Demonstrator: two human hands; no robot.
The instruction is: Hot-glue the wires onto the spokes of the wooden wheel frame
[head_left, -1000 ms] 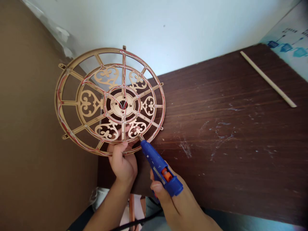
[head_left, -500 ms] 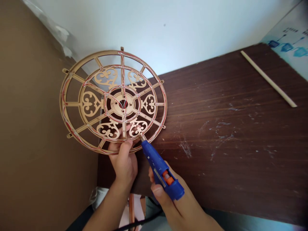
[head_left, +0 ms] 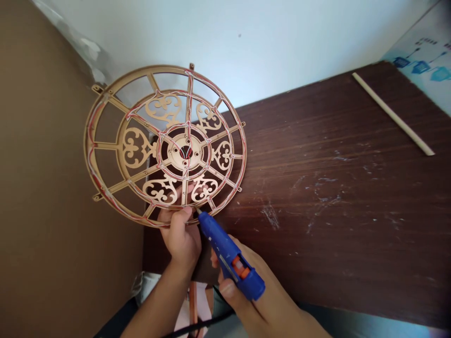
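Note:
A round gold openwork frame [head_left: 141, 174] stands tilted up, with scroll ornaments between its spokes and red and white wires along its rings and spokes. My left hand [head_left: 181, 234] grips its lower edge, thumb in front and fingers partly hidden behind. In my right hand [head_left: 239, 277] is a blue glue gun [head_left: 221, 246] with an orange part inside. The nozzle points up and left, at the frame's lower ring just right of my left thumb. My right fingers are wrapped round the handle, partly hidden.
A dark wooden table [head_left: 317, 225] with whitish marks lies to the right. On it rests a pale stick [head_left: 392, 114]. A brown panel [head_left: 45, 188] stands at the left, a white wall [head_left: 239, 56] behind. A black cable [head_left: 200, 326] runs below my hands.
The glue gun in my right hand has moved left, its nozzle now nearer my left thumb. The frame has turned slightly, its top shifting right, still held by my left hand.

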